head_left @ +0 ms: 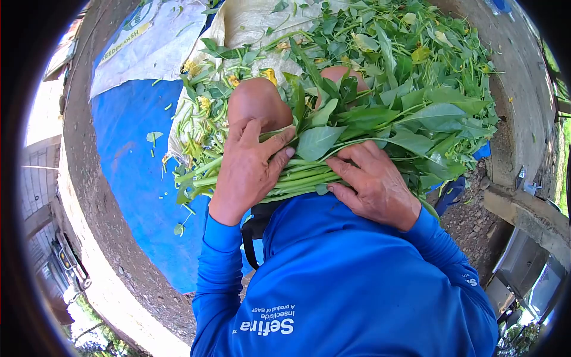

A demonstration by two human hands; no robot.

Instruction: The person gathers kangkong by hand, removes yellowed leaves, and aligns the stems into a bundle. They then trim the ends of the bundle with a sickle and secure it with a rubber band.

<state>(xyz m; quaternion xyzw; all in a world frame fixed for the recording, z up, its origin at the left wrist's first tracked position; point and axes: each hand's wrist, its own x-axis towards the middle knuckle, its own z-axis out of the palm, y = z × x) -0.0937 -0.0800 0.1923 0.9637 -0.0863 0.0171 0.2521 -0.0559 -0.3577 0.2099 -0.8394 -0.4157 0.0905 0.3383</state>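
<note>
Hands (247,169) (373,185) apparently around greens bundle (309,172)

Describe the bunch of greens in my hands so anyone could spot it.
On the blue tarp lies a white sack heaped with loose greens. Across the bare knees is the bundle, under the left hand and right hand: its pale stems lie parallel, unlike the scattered pile.
</note>
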